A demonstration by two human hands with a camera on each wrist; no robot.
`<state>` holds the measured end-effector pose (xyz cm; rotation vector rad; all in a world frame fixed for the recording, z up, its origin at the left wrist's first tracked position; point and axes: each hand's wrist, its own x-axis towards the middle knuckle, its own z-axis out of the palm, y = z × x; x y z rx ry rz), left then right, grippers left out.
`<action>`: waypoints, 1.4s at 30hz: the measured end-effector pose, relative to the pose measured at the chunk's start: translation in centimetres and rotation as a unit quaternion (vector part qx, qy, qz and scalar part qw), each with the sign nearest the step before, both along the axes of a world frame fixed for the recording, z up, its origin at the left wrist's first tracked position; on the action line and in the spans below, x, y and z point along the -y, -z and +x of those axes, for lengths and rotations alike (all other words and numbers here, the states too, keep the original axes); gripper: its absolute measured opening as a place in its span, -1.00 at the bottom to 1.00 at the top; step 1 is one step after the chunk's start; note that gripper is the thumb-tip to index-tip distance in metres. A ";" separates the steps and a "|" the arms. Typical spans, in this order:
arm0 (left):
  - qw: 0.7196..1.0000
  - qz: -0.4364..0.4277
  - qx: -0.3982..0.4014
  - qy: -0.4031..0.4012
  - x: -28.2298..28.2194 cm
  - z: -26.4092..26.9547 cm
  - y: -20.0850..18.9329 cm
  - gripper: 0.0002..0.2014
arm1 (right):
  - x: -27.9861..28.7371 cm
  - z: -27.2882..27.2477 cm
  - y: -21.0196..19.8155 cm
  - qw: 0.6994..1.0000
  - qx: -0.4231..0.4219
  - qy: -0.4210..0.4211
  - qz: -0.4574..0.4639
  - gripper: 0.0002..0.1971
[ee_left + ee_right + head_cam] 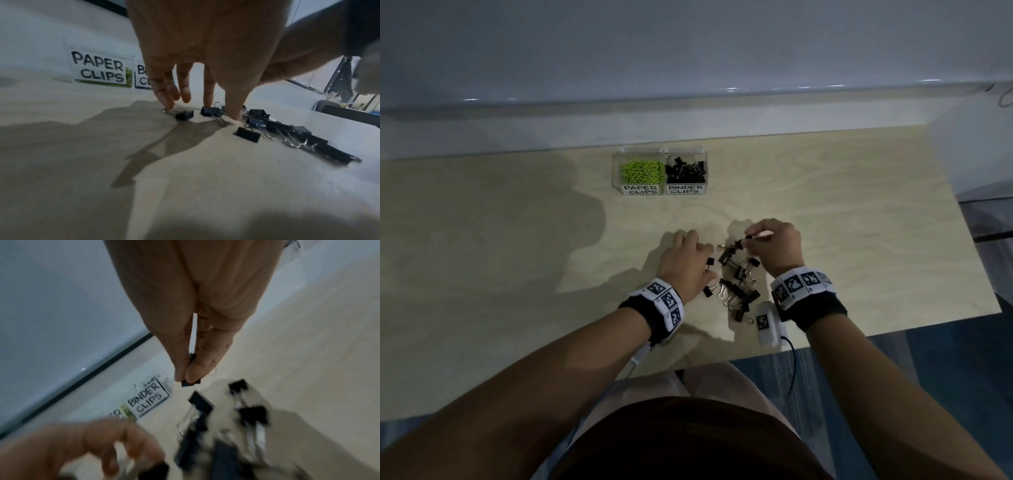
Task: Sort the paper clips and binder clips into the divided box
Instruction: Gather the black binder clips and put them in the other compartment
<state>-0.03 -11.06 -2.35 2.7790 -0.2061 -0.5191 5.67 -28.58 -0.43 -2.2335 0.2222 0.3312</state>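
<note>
The right hand (777, 248) pinches one black binder clip (190, 382) between thumb and fingertip, lifted just above the loose pile (736, 284). The left hand (688, 267) rests straight fingers on the table among the clips, holding nothing. The divided box (660, 190) lies straight ahead, well apart; its right compartment holds binder clips, nearer the right hand.

Divided box (660, 192) labels: "PAPER CLIPS", "BINDER CLIPS".
</note>
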 end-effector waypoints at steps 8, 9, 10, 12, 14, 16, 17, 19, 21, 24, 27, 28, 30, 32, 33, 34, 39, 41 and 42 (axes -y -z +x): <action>0.991 -0.060 -0.049 -0.107 0.2 -0.7 -0.1 -0.77 | -7.4 7.6 -4.8 0.996 0.054 -0.055 0.037 -0.87; 0.991 -0.067 -0.049 -0.106 0.1 -0.6 -0.2 -0.80 | -8.3 8.4 -4.9 0.996 0.062 -0.061 0.032 -0.87; 0.991 -0.071 -0.048 -0.099 -0.1 -0.4 -0.3 -0.82 | -9.3 9.1 -4.9 0.995 0.068 -0.070 0.028 -0.86; 0.993 -0.073 -0.049 -0.075 -0.6 -0.3 -0.4 -0.83 | -10.8 10.1 -4.7 0.992 0.072 -0.107 0.015 -0.86; 0.995 -0.077 -0.052 -0.041 -1.3 -0.2 -0.1 -0.83 | -11.7 10.5 -4.5 0.985 0.066 -0.158 -0.009 -0.85; 0.996 -0.076 -0.051 -0.011 -2.0 -0.4 0.3 -0.83 | -11.4 10.6 -4.2 0.981 0.062 -0.181 -0.028 -0.80; 0.996 -0.076 -0.044 -0.001 -2.4 -0.6 0.6 -0.82 | -10.8 10.4 -4.2 0.980 0.066 -0.184 -0.032 -0.79; 0.997 -0.073 -0.022 0.008 -2.9 -0.9 0.7 -0.78 | -8.6 9.5 -4.0 0.974 0.094 -0.196 -0.056 -0.75; 0.998 -0.060 -0.007 0.001 -3.2 -1.1 0.4 -0.73 | -5.5 7.9 -3.4 0.969 0.089 -0.209 -0.099 -0.70; 0.998 -0.055 0.004 -0.027 -3.3 -1.4 0.2 -0.67 | -0.6 4.6 -2.1 0.954 0.012 -0.243 -0.173 -0.60; 0.997 -0.073 0.004 -0.037 -3.2 -1.4 0.1 -0.70 | 2.1 2.2 -0.3 0.923 -0.014 -0.300 -0.241 -0.61; 0.997 -0.073 0.002 -0.029 -3.1 -1.4 0.0 -0.73 | 2.5 1.7 0.3 0.915 -0.008 -0.316 -0.251 -0.64; 0.998 -0.058 0.005 0.005 -2.9 -1.2 -0.2 -0.78 | 2.9 1.1 1.1 0.911 0.017 -0.326 -0.251 -0.72; 0.999 -0.042 0.002 0.030 -3.0 -1.0 -0.3 -0.82 | 3.2 1.0 1.9 0.917 0.038 -0.318 -0.236 -0.79; 0.999 -0.035 -0.001 0.038 -3.1 -0.9 -0.2 -0.82 | 3.4 1.2 2.2 0.922 0.040 -0.312 -0.227 -0.86; 0.998 -0.030 -0.003 0.046 -3.3 -0.9 -0.2 -0.82 | 3.6 1.2 2.3 0.926 0.038 -0.304 -0.221 -0.92; 0.993 -0.100 0.001 0.058 -3.4 -0.5 -0.8 -0.87 | 5.3 0.9 1.6 0.946 0.043 -0.252 -0.197 -0.82; 0.986 -0.156 -0.011 0.055 -2.6 -0.8 -1.1 -0.87 | 5.1 0.2 1.0 0.954 0.052 -0.249 -0.160 -0.77; 0.982 -0.175 -0.025 0.060 -2.0 -1.1 -1.2 -0.85 | 4.8 -0.3 0.8 0.953 0.054 -0.259 -0.145 -0.77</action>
